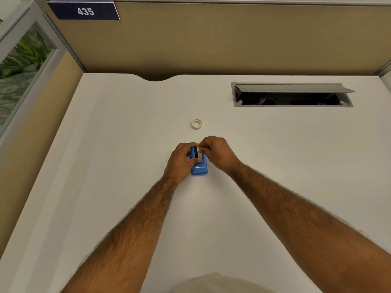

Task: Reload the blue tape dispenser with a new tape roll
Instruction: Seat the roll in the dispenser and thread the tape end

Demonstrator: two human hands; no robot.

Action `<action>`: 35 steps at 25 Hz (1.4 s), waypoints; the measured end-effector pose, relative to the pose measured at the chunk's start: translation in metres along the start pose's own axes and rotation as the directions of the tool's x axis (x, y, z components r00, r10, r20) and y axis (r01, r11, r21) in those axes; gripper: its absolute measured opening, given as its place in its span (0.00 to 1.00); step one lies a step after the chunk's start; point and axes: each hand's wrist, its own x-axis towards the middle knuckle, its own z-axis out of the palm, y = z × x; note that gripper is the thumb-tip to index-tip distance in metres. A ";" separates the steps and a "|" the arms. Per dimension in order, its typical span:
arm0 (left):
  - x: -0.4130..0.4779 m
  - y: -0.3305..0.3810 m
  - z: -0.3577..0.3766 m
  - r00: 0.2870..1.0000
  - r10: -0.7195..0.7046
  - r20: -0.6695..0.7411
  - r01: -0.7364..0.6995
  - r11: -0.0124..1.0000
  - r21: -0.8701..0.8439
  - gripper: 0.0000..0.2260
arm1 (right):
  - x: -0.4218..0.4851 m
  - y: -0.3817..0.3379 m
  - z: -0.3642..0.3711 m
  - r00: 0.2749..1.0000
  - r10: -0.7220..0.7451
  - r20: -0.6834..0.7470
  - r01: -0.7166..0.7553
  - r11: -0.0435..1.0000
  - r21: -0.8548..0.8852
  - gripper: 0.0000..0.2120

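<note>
The blue tape dispenser [199, 168] stands on the white desk [127, 144] at its middle, cutter end toward me. My left hand [182, 160] grips its left side, thumb across the top. My right hand [218, 154] pinches a tape roll [198, 152] that sits in the dispenser's well; only a thin white and dark edge of it shows between my fingers. A second small white ring, a tape roll or core [196, 124], lies flat on the desk just beyond my hands.
An open cable tray [292, 96] with a raised grey flap is cut into the desk at the back right. Tan partition panels close off the back and left. A curved notch [156, 78] marks the desk's rear edge.
</note>
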 end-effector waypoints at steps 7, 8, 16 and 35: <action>0.001 0.000 0.000 1.000 -0.020 -0.005 0.020 1.000 0.017 0.24 | 0.007 -0.005 0.001 0.999 0.033 0.009 -0.032 0.998 -0.053 0.09; 0.001 0.000 -0.001 1.000 -0.020 -0.005 0.020 1.000 0.016 0.25 | 0.008 -0.006 0.002 0.999 0.032 0.004 -0.032 0.997 -0.064 0.09; 0.001 0.000 -0.002 1.000 -0.022 0.001 0.022 1.000 0.009 0.24 | 0.004 -0.003 -0.011 0.998 -0.016 0.065 0.019 0.999 -0.049 0.10; -0.002 0.004 -0.004 1.000 -0.003 0.009 0.003 1.000 0.006 0.24 | 0.008 -0.012 -0.011 0.998 0.002 0.067 0.004 0.997 -0.079 0.06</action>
